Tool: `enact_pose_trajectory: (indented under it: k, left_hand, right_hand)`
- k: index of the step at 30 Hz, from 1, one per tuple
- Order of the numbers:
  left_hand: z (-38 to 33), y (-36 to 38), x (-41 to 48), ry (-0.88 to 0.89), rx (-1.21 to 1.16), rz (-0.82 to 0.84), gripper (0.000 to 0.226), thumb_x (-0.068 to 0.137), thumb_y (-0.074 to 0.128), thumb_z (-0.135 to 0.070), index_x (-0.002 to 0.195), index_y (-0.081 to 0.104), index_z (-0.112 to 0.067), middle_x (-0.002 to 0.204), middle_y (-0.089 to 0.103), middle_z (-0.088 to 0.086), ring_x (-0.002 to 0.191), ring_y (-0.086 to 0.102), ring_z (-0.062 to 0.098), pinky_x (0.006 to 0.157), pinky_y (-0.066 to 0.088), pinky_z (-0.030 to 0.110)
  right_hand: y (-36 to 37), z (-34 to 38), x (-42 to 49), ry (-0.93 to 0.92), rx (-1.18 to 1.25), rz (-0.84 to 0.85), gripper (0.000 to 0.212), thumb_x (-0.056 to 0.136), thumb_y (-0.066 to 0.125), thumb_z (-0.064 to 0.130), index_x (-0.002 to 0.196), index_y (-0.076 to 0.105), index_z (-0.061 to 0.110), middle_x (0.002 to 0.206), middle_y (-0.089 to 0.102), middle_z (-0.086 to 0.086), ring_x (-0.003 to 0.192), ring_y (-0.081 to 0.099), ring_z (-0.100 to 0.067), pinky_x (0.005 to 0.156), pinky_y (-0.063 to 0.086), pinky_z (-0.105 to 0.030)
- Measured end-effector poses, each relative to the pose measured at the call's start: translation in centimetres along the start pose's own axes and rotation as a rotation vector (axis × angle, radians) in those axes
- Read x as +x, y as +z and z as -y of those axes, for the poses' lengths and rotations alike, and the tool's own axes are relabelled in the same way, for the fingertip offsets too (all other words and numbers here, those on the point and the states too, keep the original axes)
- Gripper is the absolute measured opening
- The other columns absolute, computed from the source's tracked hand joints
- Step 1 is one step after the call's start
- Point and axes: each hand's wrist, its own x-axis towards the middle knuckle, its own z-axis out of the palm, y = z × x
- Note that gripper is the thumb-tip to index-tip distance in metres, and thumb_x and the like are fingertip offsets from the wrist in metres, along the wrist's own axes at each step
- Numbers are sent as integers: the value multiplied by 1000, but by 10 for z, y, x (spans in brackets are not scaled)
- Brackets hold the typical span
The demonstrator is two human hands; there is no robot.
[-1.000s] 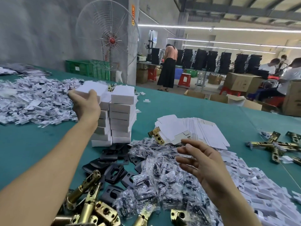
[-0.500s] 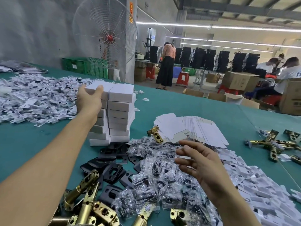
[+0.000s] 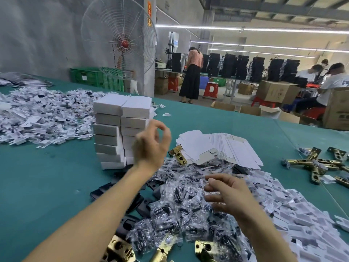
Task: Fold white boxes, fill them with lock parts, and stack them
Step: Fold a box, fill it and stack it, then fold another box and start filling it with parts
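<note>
**Both hands free over the parts pile**

My left hand (image 3: 151, 146) is raised and blurred, with the fingers loosely curled and nothing in them. My right hand (image 3: 226, 193) hangs lower and nearer to me. Its fingers are relaxed and slightly spread, and it holds nothing either.

Straight under my right hand, and running back toward my left wrist, is a heap of clear bags (image 3: 179, 205) with small dark parts inside. Black plates (image 3: 100, 191) poke out from under the heap beside my left forearm. A few brass latches (image 3: 120, 250) lie at the near edge, between my arms.

Just behind my left hand is the stack of white boxes (image 3: 120, 129). It stands in two columns side by side on the green table (image 3: 47, 186). I cannot tell whether my fingers touch it.

Beyond my right hand, the flat box blanks (image 3: 226, 146) lie fanned out, and one brass latch (image 3: 178, 155) leans at their left end. More latches (image 3: 317, 165) are scattered well off to the right.

White card scraps (image 3: 41, 114) cover the table far to the left of my left hand. Another drift of them (image 3: 302, 214) runs along the outside of my right arm. A big fan (image 3: 120, 42) stands behind the table.
</note>
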Motion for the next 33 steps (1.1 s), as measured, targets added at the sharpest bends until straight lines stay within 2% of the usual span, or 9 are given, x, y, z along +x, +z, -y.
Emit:
enact_pose_trajectory:
  k: [3, 6, 9, 12, 18, 24, 28, 30, 33]
  left_hand:
    - [-13, 38, -11, -12, 161, 460, 6, 94, 61, -29, 94, 65, -24, 66, 55, -14, 66, 58, 15, 59, 45, 28]
    - [-14, 71, -15, -133, 267, 793, 22, 94, 59, -36, 114, 64, -27, 116, 63, -6, 112, 58, 19, 86, 49, 34]
    - [-8, 94, -21, -175, 304, 943, 47, 92, 62, -39, 134, 55, -20, 139, 54, 1, 127, 51, 24, 101, 46, 40]
    - [-2, 107, -28, -183, 383, 999, 51, 91, 61, -45, 132, 52, -17, 133, 59, 7, 117, 56, 28, 93, 50, 41]
    - [0, 110, -29, -72, 503, 991, 36, 101, 46, -48, 122, 59, -21, 114, 67, 7, 101, 62, 29, 76, 48, 37]
    - [-24, 86, -23, 151, 656, 719, 21, 98, 43, 2, 106, 59, -9, 96, 67, 12, 79, 63, 32, 58, 40, 38]
    - [-46, 53, -31, 307, 493, 489, 25, 102, 39, -7, 98, 64, -9, 81, 68, 6, 64, 59, 22, 51, 49, 32]
    - [-60, 36, -39, 508, 358, 375, 14, 91, 59, -5, 79, 65, -10, 64, 63, 3, 54, 59, 23, 41, 44, 28]
    - [-77, 20, -52, 728, 221, 437, 15, 91, 66, -16, 77, 70, -16, 68, 68, -1, 59, 64, 21, 41, 46, 30]
  right_hand:
    - [-1, -2, 1, -6, -27, -3, 12, 96, 62, 16, 96, 74, 20, 87, 74, -9, 64, 68, -16, 55, 53, -25]
    - [-1, -3, 3, -8, -29, -15, 11, 96, 62, 17, 97, 72, 20, 86, 73, -8, 63, 67, -16, 55, 52, -26]
    - [2, -5, 2, -3, -49, 4, 11, 96, 61, 17, 100, 71, 20, 89, 72, -9, 64, 66, -14, 55, 48, -26]
    - [4, -5, 0, 11, -44, 42, 11, 96, 61, 17, 101, 70, 18, 86, 70, -8, 62, 63, -13, 52, 45, -23]
    - [4, -4, 1, 24, -43, 53, 11, 97, 60, 18, 103, 70, 16, 89, 70, -8, 63, 64, -13, 53, 46, -22]
    - [-1, -1, 2, 13, 4, -6, 11, 96, 62, 20, 103, 70, 17, 92, 72, -10, 64, 69, -15, 54, 53, -24]
    - [-4, 8, 1, -8, 170, -117, 22, 97, 56, 43, 104, 62, 22, 100, 70, -9, 76, 74, -22, 62, 59, -31]
    - [-6, 15, 0, 12, 322, -114, 27, 95, 53, 55, 94, 60, 29, 98, 71, -9, 78, 76, -26, 63, 60, -35]
    - [-9, 21, -3, -24, 425, -89, 26, 98, 56, 39, 84, 60, 17, 72, 71, -5, 63, 72, -19, 53, 57, -32]
